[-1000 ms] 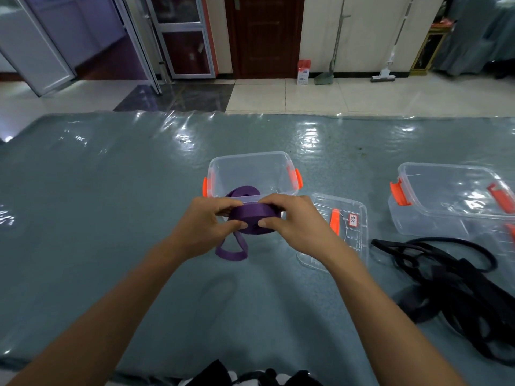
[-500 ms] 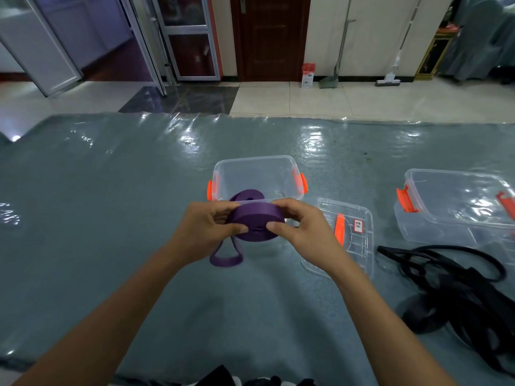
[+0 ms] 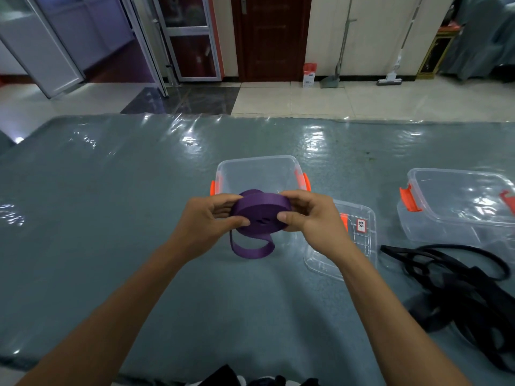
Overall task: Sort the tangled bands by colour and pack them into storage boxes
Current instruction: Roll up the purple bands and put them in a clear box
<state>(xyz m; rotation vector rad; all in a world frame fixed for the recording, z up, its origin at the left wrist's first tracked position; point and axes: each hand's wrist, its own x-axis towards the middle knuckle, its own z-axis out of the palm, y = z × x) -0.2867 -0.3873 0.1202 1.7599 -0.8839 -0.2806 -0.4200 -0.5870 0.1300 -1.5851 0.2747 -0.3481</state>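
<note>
1. Risk of unrolling: the purple band (image 3: 260,215) is wound into a flat coil held only by finger pressure at its two sides. A tail loop hangs free below the coil. My guess is that if either grip eases, the springy turns would loosen and the coil would open out.

2. Risk at the drop: the open box (image 3: 257,174) sits just beyond the hands, its near rim hidden behind the coil. Judging by eye, the coil is nearly as wide as the box opening, so it could catch on the rim, or the dangling tail could hang over the edge.

3. Risk of colour mixing looks low: the black bands (image 3: 457,280) lie tangled well off to the right of the right hand, apart from the purple one.

4. Loose lid (image 3: 354,240) lies on the table (image 3: 111,218) just under and beside the right hand; a second box (image 3: 457,207) stands further right.

5. Left hand (image 3: 207,218): fingers curled round the coil's left side, thumb pressed on the near face. Pinching, not spread.

6. Right hand (image 3: 312,218): mirrors it, thumb on the near face, fingers wrapped over the far edge.

7. Both forearms reach forward, converging on the coil, which is held in the air above the table, between the hands.
</note>
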